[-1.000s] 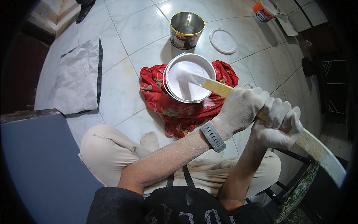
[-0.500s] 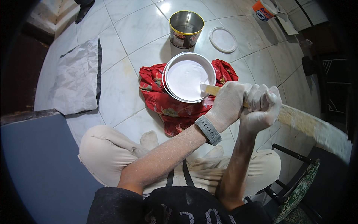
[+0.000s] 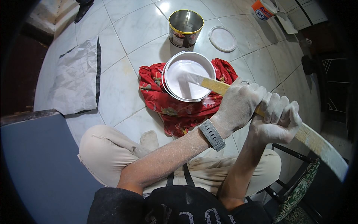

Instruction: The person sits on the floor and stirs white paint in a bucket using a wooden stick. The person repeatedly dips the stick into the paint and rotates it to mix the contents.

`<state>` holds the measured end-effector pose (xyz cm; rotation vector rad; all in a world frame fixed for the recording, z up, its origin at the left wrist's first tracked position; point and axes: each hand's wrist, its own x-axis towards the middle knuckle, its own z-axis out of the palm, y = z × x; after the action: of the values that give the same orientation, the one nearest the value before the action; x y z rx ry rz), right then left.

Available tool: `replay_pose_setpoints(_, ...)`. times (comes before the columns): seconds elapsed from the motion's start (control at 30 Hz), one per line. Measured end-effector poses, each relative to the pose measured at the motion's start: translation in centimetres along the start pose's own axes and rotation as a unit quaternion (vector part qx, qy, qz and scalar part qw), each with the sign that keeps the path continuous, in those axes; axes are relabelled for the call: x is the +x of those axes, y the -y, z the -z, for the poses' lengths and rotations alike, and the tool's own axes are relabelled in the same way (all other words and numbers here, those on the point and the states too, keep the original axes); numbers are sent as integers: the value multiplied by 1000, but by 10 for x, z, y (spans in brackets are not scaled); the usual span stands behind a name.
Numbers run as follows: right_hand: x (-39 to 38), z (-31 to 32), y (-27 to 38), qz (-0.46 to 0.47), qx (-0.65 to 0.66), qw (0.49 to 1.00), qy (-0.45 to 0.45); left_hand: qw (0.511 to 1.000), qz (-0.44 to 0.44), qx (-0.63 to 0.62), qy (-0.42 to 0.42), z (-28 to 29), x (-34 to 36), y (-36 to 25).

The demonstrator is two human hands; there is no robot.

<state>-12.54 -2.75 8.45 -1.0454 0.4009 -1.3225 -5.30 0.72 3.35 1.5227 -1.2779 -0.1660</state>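
Note:
A white bucket (image 3: pixel 164 83) of thick white paint or paste stands on a crumpled red flowered cloth (image 3: pixel 179 118) on the floor. A long flat wooden stick (image 3: pixel 216 86) slants from the bucket up to the right, its bucket end coated white. My left hand (image 3: pixel 244 102), white with dust, wraps round the stick close to the bucket's right rim. Just beyond it, my right hand (image 3: pixel 278 117) is closed round the same stick. The far end of the stick, smeared white, reaches out to the right. How deep the coated end sits is hard to tell.
An open metal can (image 3: pixel 182 37) with a yellow rim stands behind the bucket, beside a round white lid (image 3: pixel 222 39). A white sheet (image 3: pixel 76 76) lies left. An orange tub (image 3: pixel 263 10) is far right. A chair (image 3: pixel 298 186) stands near my right knee.
Both hands have shifted right and toward me with the stick. More of its white-coated end now shows above the bucket's contents, and its far end has dropped lower in view.

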Motion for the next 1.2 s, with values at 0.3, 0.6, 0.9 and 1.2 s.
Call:
replay_pose_setpoints(0.3, -5, 5, -32, -8, -27, 999, 38, 999, 19, -28, 6, -1, -1, 20)
replay_pose_setpoints(0.6, 0, 1, -42, -96, 19, 995, -33, 986, 141, -40, 84, 3, -11, 27)
replay_pose_setpoints(0.9, -5, -4, -4, 12, 10, 999, 31, 1000, -14, 20, -8, 8, 1, 3)
replay_pose_setpoints(1.2, -11, -9, -43, -11, -98, 995, 29, 997, 37, -72, 8, 6, -3, 34)
